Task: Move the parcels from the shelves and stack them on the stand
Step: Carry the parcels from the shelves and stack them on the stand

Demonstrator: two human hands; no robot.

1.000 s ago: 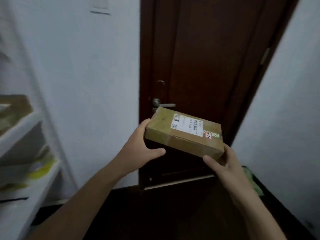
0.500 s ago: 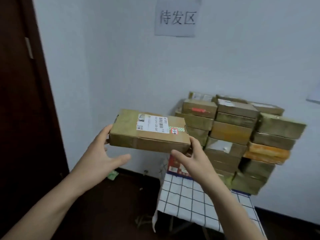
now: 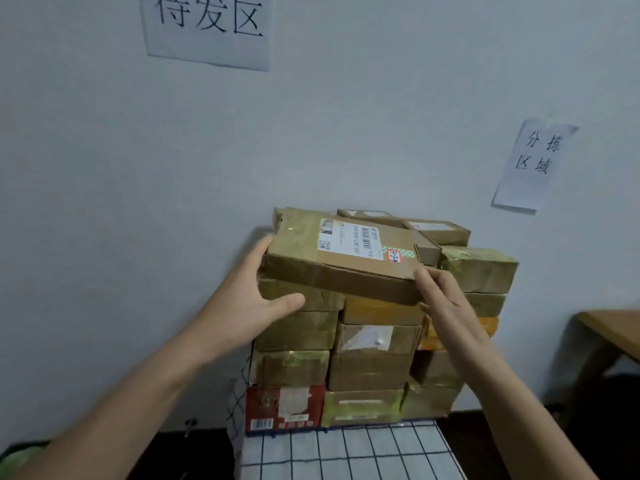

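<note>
left hand (image 3: 247, 303) and right hand (image 3: 446, 306) grip a taped parcel (image 3: 346, 261) by its ends, tilted at the top of the pile (image 3: 374, 368) on the checked stand (image 3: 346, 455).

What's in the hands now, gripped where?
A parcel, in both hands: left hand on its left end, right hand at its near right corner.

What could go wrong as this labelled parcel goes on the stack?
The labelled parcel is tilted, gripped by the left hand and right hand, its near edge seemingly past the front of the stack; released so, it may slide off. The stack looks uneven, so a push could knock boxes off the stand.
</note>
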